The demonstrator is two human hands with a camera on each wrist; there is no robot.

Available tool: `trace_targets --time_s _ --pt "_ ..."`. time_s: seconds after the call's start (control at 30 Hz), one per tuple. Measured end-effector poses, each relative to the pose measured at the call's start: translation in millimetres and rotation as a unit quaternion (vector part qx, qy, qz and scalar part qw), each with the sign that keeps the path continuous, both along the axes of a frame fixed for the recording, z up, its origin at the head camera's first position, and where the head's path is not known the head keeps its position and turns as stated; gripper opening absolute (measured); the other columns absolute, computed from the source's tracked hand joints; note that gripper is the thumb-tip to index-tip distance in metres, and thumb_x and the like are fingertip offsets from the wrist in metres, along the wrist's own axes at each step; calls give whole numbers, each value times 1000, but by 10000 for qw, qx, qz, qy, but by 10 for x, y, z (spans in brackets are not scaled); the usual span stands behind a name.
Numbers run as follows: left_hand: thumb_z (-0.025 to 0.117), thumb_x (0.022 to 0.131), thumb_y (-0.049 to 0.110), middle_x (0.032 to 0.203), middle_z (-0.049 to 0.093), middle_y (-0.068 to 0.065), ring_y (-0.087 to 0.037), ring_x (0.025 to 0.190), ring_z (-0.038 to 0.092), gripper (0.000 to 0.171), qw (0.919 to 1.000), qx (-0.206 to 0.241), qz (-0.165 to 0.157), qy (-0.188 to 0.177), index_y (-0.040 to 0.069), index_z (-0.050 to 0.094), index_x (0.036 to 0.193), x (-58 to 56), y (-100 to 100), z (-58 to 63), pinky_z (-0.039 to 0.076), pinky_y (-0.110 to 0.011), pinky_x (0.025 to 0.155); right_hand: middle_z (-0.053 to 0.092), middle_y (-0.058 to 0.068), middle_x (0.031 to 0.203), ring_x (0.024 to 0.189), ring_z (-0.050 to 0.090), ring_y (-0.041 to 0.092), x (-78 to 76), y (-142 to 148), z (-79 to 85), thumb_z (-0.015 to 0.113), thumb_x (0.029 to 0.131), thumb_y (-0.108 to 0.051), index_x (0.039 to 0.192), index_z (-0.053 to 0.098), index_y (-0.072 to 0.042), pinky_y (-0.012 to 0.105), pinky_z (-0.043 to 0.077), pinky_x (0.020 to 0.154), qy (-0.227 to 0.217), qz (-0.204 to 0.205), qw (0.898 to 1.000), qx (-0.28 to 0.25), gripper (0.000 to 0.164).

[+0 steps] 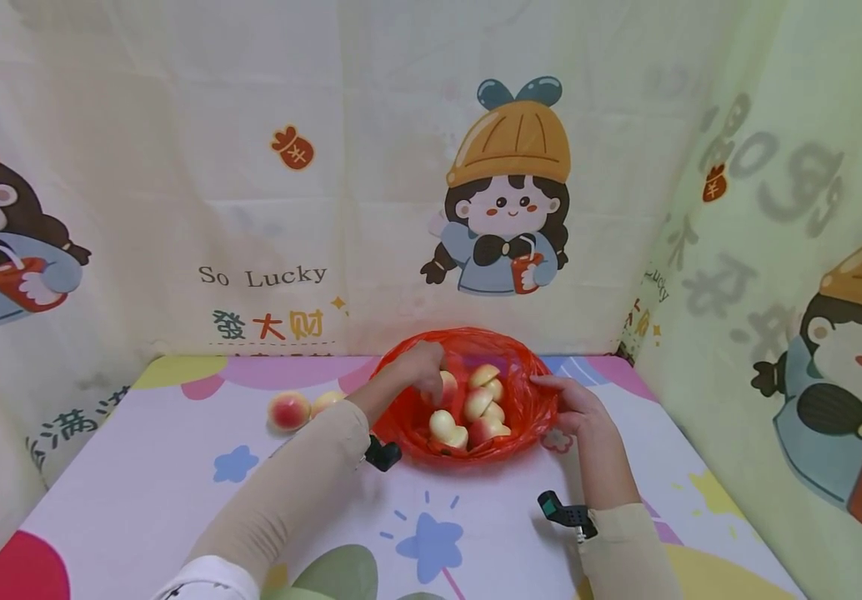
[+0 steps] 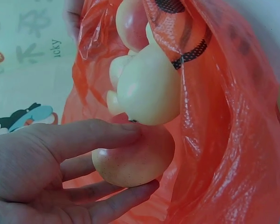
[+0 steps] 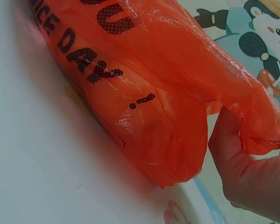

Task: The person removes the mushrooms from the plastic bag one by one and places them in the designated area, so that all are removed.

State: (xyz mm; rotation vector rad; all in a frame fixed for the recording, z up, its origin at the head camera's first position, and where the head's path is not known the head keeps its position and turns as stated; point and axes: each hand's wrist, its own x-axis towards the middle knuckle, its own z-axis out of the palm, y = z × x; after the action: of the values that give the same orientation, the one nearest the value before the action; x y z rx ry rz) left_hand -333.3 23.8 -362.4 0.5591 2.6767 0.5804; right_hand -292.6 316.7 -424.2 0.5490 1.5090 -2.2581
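A red plastic bag (image 1: 524, 429) lies with its mouth spread wide on the table, several red-and-yellow peaches (image 1: 478, 405) inside it. Reaching into the bag's left side, my left hand (image 1: 423, 368) holds a peach (image 2: 144, 161) between thumb and fingers. In the left wrist view a paler yellow fruit (image 2: 149, 86) lies right beside that peach. At the right rim, my right hand (image 1: 579, 406) pinches the bag's edge between thumb and fingers. The right wrist view shows the bag's outer side with black lettering (image 3: 91, 60).
Two more peaches, one redder (image 1: 288, 411) and one yellower (image 1: 328, 402), sit on the table left of the bag, beyond my left forearm. The patterned tablecloth (image 1: 491, 508) covers the table. Printed curtains (image 1: 371, 167) stand behind and at both sides.
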Motion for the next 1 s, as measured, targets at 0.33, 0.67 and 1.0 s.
trace_targets --time_s 0.33,0.67,1.0 --pt "92 73 9 92 71 -4 -22 85 67 38 9998 56 210 -28 9 77 108 74 -55 82 65 -37 77 65 0 125 118 63 20 -4 -10 19 78 94 -28 142 45 -19 39 59 98 -3 32 10000 2 59" --pt "91 76 12 112 71 -4 -20 91 65 54 9999 22 160 34 9 74 127 132 -94 198 63 -33 76 64 0 125 117 63 20 -7 -18 23 79 93 -29 141 45 -18 38 60 97 39 61 9999 123 60" --pt "89 76 10 122 74 -6 -20 95 63 55 9990 222 -104 381 8 74 128 213 -173 240 60 -27 69 62 1 127 118 62 20 1 -16 0 80 92 -29 141 44 -18 38 60 98 18 67 10000 44 62"
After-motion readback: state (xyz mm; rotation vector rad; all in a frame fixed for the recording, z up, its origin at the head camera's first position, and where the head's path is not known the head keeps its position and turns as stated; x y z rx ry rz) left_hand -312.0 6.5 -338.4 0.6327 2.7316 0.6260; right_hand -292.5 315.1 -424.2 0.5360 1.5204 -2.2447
